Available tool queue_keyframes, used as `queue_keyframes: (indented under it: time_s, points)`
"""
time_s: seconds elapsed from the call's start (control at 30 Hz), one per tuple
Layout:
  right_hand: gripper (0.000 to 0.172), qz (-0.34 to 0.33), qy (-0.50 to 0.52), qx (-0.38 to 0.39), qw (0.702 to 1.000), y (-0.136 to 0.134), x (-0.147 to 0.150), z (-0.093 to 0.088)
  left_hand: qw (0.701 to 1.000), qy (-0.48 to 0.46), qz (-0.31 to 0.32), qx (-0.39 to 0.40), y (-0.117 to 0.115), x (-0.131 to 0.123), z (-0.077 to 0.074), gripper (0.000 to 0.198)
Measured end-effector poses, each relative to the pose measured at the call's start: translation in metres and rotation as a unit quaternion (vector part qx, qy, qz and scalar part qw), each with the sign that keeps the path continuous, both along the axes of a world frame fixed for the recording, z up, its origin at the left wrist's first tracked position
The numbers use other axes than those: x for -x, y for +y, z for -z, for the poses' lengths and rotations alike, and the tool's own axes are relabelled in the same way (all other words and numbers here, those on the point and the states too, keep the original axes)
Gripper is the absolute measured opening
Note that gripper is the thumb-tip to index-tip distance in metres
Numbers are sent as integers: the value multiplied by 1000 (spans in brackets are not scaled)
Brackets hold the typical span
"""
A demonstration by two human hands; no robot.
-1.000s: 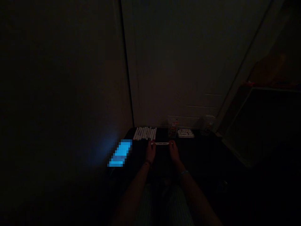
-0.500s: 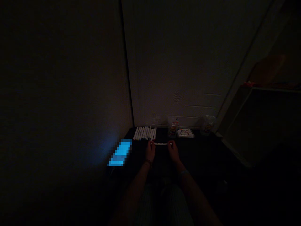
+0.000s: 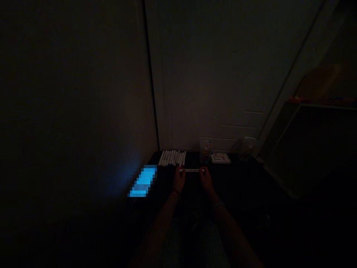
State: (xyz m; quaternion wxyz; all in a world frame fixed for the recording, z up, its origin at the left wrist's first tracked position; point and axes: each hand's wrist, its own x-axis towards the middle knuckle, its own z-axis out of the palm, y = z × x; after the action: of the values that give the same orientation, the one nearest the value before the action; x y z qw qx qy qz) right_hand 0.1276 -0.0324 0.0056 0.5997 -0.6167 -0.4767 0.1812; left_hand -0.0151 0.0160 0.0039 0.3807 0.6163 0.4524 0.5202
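Observation:
A slim white marker (image 3: 192, 170) lies crosswise between my two hands, level and above the dark tabletop. My left hand (image 3: 179, 179) pinches its left end, and my right hand (image 3: 205, 178) pinches the right end. Just beyond my left hand, several white markers (image 3: 172, 158) lie side by side in a row, some with coloured tips at the near end. Past my right hand stands a clear plastic container (image 3: 205, 152) with a label. Beside it is a stack of white markers (image 3: 221, 158). Dim light hides the finger detail.
A glowing blue screen (image 3: 143, 181), pixelated, sits at the table's left side by the wall. Another clear container (image 3: 247, 149) stands at the back right. A pale wall panel (image 3: 209, 74) rises behind the table (image 3: 234, 186). Dark shelving (image 3: 306, 149) is at right.
The picture is slightly darker. Both hands hold the marker in nearly the same place.

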Motion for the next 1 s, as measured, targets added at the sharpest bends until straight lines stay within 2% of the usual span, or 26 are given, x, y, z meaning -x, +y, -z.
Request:
queue_keyframes:
  time_s: [0.43, 1.0]
  points:
    - [30, 12, -8, -3, 1000, -1, 2, -2, 1000, 8, -4, 13, -2, 0, -3, 32]
    - [30, 24, -10, 0, 1000, -1, 3, -2, 1000, -3, 2, -3, 1, -1, 2, 32]
